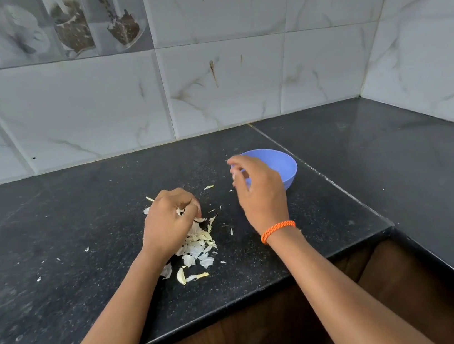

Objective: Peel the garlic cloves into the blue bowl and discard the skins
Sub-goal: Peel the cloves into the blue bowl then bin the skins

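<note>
Where the papery garlic skins (pixel 198 245) lie heaped on the black speckled countertop (pixel 81 221), the pile is loose, off-white to pale yellow, made of thin curled flakes. One whole-looking clove (pixel 181 276), curved and cream-coloured, rests at the near edge of the pile; beside it lies a longer strip of skin. Small flecks are scattered wider over the stone, to the left and toward the bowl.

Left hand (pixel 170 220): knuckles up, fingers curled down over the far end of the pile, gripping skin fragments that show pale between the fingers. Whether a clove is inside the grip cannot be told.

Right hand (pixel 258 187): raised, in front of the near-left rim of the blue bowl (pixel 284 165). Fingertips drawn together and blurred; something small and pale seems pinched there, but I cannot tell for sure. Orange braided cord bracelet (pixel 277 230) on that wrist.

Bowl: smooth matte plastic, round, periwinkle blue, standing upright on the counter just left of a seam between slabs. Visible interior shows nothing; the rest is hidden by the hand.

Behind: glossy white marble-patterned wall tiles (pixel 222 85), with a printed tile of cups at upper left. Dark wood cabinet front (pixel 244 341) below the counter edge.
</note>
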`<state>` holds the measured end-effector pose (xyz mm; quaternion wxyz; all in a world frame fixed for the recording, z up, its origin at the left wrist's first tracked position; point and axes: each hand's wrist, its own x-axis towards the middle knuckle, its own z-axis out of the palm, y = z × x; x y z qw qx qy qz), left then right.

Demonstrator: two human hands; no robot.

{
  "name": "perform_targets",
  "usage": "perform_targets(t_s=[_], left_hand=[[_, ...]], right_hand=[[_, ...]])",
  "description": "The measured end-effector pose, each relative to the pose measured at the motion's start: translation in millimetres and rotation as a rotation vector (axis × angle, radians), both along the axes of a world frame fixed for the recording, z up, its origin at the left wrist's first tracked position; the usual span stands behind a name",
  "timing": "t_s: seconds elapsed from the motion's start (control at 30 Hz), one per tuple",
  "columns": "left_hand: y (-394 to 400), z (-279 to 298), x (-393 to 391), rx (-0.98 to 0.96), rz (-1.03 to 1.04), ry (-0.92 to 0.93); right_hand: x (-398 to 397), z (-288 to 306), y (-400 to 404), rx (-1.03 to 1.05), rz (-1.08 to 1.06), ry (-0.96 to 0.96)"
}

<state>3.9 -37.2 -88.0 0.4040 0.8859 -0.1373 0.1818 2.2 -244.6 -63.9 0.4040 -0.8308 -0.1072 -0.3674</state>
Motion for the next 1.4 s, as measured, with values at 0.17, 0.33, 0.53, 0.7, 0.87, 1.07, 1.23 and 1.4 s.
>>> perform_targets(t_s=[0.17,0.33,0.53,0.7,0.87,1.07,1.23,1.4], left_hand=[[1,-5,7,0.028,0.033,-0.049],[3,-4,8,-0.011,0.041,-0.052],[3,-2,6,-0.053,0.035,-0.063],[6,1,5,-0.007,0.039,-0.039],[9,1,5,-0.018,0.057,-0.049],[11,-1,6,-0.071,0.090,-0.015],[13,-3,8,-0.069,0.092,-0.019],[13,-5,9,-0.080,0.083,-0.010]], right_hand=[[26,21,-27,-0.183,-0.198,0.181],[29,24,-39,-0.226,-0.125,0.295],[20,22,-31,-0.252,0.013,0.230],[-1,16,-7,-0.270,0.154,0.147],[-34,-6,20,-0.200,0.353,0.140],[-61,-27,45,-0.328,0.556,0.170],[-64,-30,52,-0.556,0.682,0.169],[-60,-28,53,-0.621,0.636,0.134]])
